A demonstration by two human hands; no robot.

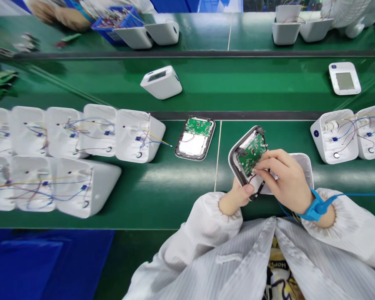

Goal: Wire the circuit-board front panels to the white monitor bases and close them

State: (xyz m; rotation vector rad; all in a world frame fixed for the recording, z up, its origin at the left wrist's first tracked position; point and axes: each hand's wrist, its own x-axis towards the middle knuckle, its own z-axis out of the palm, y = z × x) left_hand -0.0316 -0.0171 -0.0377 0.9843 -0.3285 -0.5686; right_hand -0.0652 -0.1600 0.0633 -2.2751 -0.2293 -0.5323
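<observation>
In the head view, above the bench (156, 183) near its front edge, a tilted plastic panel (234, 160) is pinched at its rim by the left hand (237, 196); the right hand's (287, 179) grip is pressed together at the green circuit board (253, 153). "HOP" is legible on the shirt (279, 273).

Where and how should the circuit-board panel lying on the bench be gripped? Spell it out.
Pinch the panel by its left and right rims, coming from above: it lies flat, green circuit board facing up, so gripping there should spare the components.
</observation>
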